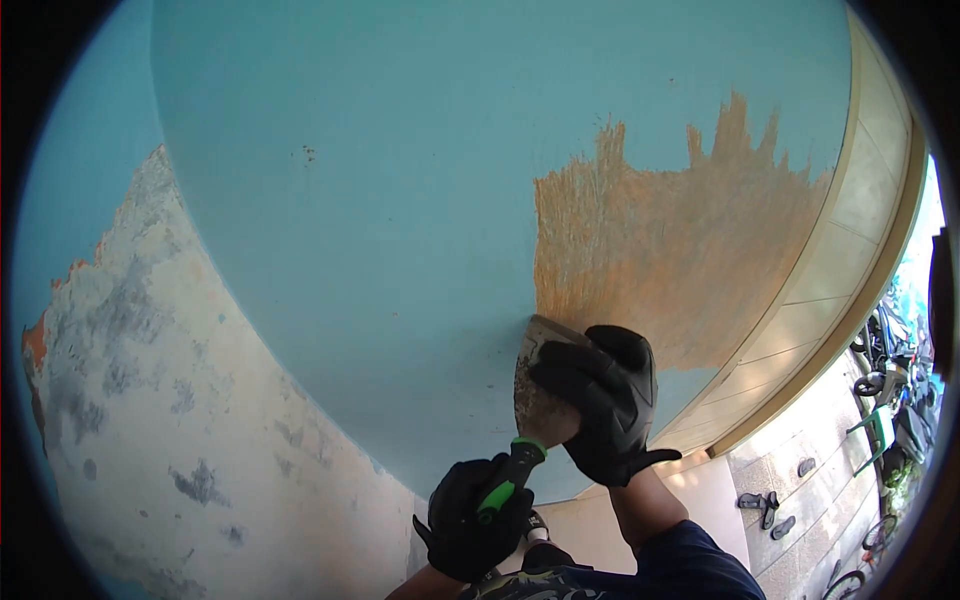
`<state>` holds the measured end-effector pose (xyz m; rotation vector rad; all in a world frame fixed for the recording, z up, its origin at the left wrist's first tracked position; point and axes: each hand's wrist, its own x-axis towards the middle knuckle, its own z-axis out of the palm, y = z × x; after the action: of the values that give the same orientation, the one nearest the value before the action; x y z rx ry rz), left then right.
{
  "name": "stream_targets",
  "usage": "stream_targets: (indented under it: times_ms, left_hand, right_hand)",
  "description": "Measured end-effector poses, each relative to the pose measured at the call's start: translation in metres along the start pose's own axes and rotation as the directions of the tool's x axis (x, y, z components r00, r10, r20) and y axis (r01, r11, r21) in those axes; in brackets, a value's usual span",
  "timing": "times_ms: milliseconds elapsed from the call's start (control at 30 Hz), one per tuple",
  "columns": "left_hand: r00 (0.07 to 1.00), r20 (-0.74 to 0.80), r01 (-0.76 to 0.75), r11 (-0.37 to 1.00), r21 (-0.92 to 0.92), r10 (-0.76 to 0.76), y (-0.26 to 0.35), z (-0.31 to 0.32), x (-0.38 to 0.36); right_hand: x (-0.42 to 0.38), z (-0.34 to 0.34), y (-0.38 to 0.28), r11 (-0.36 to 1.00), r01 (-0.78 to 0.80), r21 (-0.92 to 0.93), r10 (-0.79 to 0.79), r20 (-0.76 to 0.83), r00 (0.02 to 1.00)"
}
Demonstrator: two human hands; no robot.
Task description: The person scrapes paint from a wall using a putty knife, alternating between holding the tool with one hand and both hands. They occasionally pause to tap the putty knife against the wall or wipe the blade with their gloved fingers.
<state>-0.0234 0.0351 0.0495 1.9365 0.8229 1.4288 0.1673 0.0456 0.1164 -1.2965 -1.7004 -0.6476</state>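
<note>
Spreading over the left side, a pale, grey-stained patch borders the blue wall. Near the middle, the gloved left hand closes round the green-and-black handle of a scraper, seemingly to steer it. Its broad blade meets the wall beside a brown patch. The gloved right hand, partly open, lays bent fingers over the blade, probably to add pressure. Far right, sandals lie on paving.

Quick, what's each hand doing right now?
Left hand: closed around the scraper handle.
Right hand: fingers against the blade; can't tell if it's gripping.
</note>
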Motion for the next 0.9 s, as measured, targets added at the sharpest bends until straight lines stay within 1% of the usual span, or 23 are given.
stream_targets:
  times_ms: [133,200,233,300,333,400,467,533,567,600,633,667,700,767,800,900]
  left_hand:
    - [1.000,0.028,-0.005,1.000,-0.014,0.006,-0.001,-0.003,0.004]
    - [1.000,0.022,-0.011,0.998,-0.057,0.013,-0.001,-0.002,0.004]
    - [1.000,0.022,-0.005,0.998,-0.061,0.006,-0.003,-0.001,0.005]
    - [0.988,0.002,-0.153,0.988,0.001,0.153,-0.009,0.003,0.008]
    - [0.990,0.006,-0.140,0.990,-0.002,0.140,-0.015,0.007,0.009]
    - [0.994,-0.020,-0.101,0.991,0.090,0.103,-0.034,0.017,0.016]
    - [0.997,-0.030,-0.070,0.991,-0.118,0.067,-0.042,0.011,0.057]
    - [0.996,-0.077,-0.067,0.977,-0.202,0.052,-0.009,0.000,0.082]
    - [0.912,-0.164,-0.373,0.927,0.045,0.376,0.007,-0.003,0.090]
    - [0.910,-0.158,-0.380,0.924,0.048,0.383,0.016,-0.003,0.083]
    - [0.962,-0.096,-0.257,0.966,0.011,0.257,0.023,-0.004,0.065]
    - [0.991,-0.037,-0.132,0.991,-0.018,0.131,0.024,-0.006,0.050]
    - [0.986,0.021,-0.166,0.985,0.038,0.166,0.013,-0.007,0.039]
    - [0.998,0.043,-0.050,0.999,0.003,0.050,-0.004,0.000,0.011]
    - [0.998,0.056,0.000,1.000,-0.020,0.001,-0.005,0.002,0.006]
    - [0.998,0.069,-0.008,1.000,-0.011,0.008,-0.008,0.001,0.001]
  right_hand:
    - [0.003,0.001,-0.002,1.000,-0.013,-0.001,0.013,0.013,1.000]
    - [0.009,0.002,-0.004,1.000,0.018,0.010,-0.018,-0.049,0.999]
    - [0.010,0.003,-0.002,1.000,0.017,0.008,-0.017,-0.042,0.999]
    - [0.008,0.003,0.001,0.999,0.036,-0.020,-0.037,-0.051,0.998]
    - [0.006,0.007,0.005,0.999,0.029,-0.018,-0.030,-0.039,0.999]
    - [0.010,0.019,0.017,0.994,0.097,-0.045,-0.102,-0.125,0.987]
    - [0.040,0.019,0.018,0.980,0.124,-0.158,-0.164,-0.269,0.949]
    - [0.085,-0.002,0.009,0.969,0.198,-0.150,-0.239,-0.352,0.905]
    - [0.093,-0.002,0.014,0.970,0.216,-0.108,-0.242,-0.402,0.883]
    - [0.087,-0.005,0.016,0.971,0.212,-0.109,-0.239,-0.410,0.880]
    - [0.073,-0.007,0.018,0.976,0.194,-0.098,-0.216,-0.339,0.916]
    - [0.061,-0.008,0.015,0.979,0.183,-0.090,-0.201,-0.267,0.942]
    - [0.042,-0.009,0.005,0.995,0.074,-0.070,-0.086,-0.191,0.978]
    - [0.009,0.005,0.005,0.999,0.023,-0.038,-0.028,-0.157,0.987]
    - [0.003,0.010,0.005,0.999,0.028,-0.036,-0.034,-0.159,0.987]
    - [-0.006,0.017,0.007,1.000,0.016,0.001,-0.016,-0.144,0.989]
